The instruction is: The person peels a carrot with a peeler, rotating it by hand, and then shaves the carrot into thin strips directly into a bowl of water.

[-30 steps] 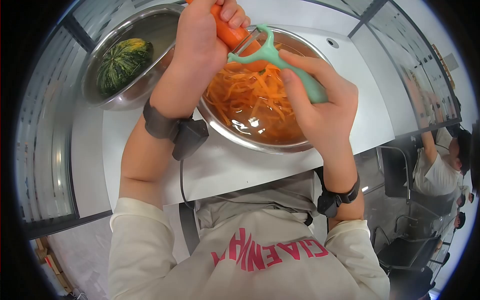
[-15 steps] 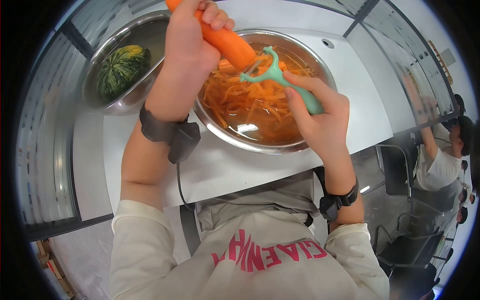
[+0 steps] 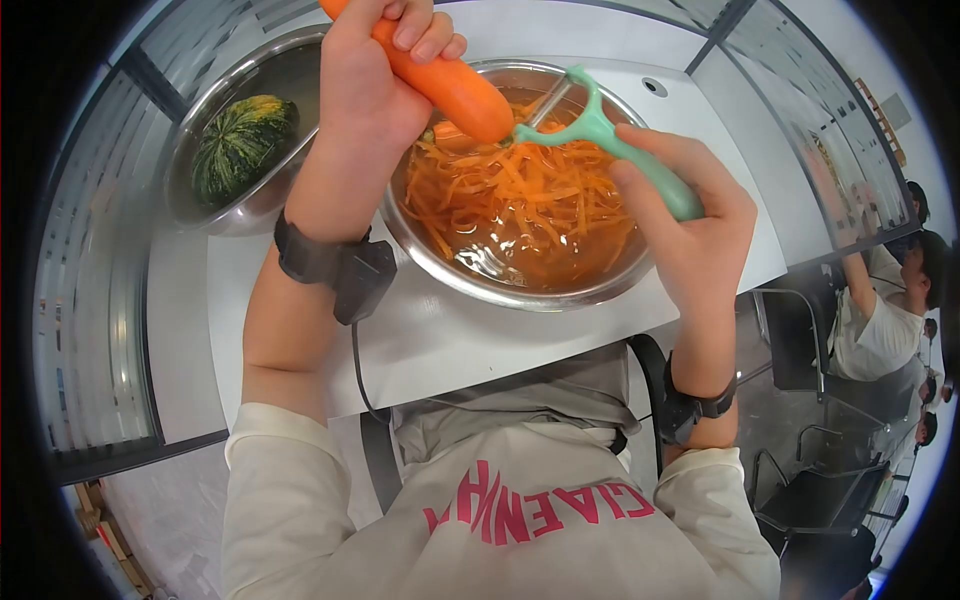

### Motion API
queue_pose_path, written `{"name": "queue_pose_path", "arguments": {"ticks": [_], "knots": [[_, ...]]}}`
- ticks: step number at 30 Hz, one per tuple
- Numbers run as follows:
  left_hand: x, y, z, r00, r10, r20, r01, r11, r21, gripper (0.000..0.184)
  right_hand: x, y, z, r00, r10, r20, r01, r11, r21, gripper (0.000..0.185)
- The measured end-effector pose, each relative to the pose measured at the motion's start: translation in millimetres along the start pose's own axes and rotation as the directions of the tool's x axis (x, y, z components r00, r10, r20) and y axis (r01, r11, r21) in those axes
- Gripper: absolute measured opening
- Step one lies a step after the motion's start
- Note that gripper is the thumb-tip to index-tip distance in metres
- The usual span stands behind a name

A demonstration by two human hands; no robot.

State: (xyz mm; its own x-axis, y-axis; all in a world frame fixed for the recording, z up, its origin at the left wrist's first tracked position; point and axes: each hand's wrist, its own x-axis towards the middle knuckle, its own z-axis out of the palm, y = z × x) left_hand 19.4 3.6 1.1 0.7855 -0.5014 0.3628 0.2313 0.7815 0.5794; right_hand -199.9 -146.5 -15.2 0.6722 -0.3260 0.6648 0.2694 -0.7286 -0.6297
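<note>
My left hand [image 3: 385, 90] is closed round a thick orange carrot [image 3: 455, 92], which slants down to the right over a steel bowl [image 3: 540, 300]. In my right hand [image 3: 690, 205] I grip the handle of a mint-green Y-shaped peeler [image 3: 595, 125]. The peeler's head is just right of the carrot's lower tip; whether they touch I cannot tell. Orange peel strips [image 3: 520, 195] lie in the water in the bowl. Another carrot piece [image 3: 455, 137] shows partly behind the held carrot's tip.
At the left a second steel bowl [image 3: 240, 215] holds a green striped squash [image 3: 245, 150] with a yellow patch. Both bowls stand on a white table [image 3: 440, 350] with partition walls. A dark cable [image 3: 360, 375] hangs from my left wrist device. Another person [image 3: 890, 310] is at the far right.
My right hand has moved right with the peeler, off the carrot's end towards the bowl's right side. The left hand and carrot have shifted slightly; the water's surface looks rippled.
</note>
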Motion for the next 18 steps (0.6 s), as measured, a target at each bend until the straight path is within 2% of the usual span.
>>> {"name": "queue_pose_path", "arguments": {"ticks": [3, 7, 13, 18], "knots": [[-3, 0, 3, 1.000, -0.003, 0.008, 0.002, 1.000, 0.011, 0.032, 1, -5, 11, 0.992, 0.108, 0.064, -0.119, 0.973, 0.199, 0.019], [-7, -1, 8, 1.000, -0.011, 0.028, 0.010, 0.999, 0.031, 0.032, 6, -8, 28, 0.999, 0.038, 0.008, -0.039, 0.976, 0.214, 0.017], [-10, -2, 12, 0.995, -0.037, 0.091, 0.035, 0.999, 0.025, 0.035, 8, -14, 32, 0.995, 0.069, 0.071, -0.080, 0.980, 0.183, 0.022], [-13, 0, 12, 0.994, -0.069, 0.084, 0.067, 0.998, 0.017, 0.034, 3, -15, 30, 0.998, 0.043, 0.040, -0.048, 0.990, 0.130, 0.018]]}}
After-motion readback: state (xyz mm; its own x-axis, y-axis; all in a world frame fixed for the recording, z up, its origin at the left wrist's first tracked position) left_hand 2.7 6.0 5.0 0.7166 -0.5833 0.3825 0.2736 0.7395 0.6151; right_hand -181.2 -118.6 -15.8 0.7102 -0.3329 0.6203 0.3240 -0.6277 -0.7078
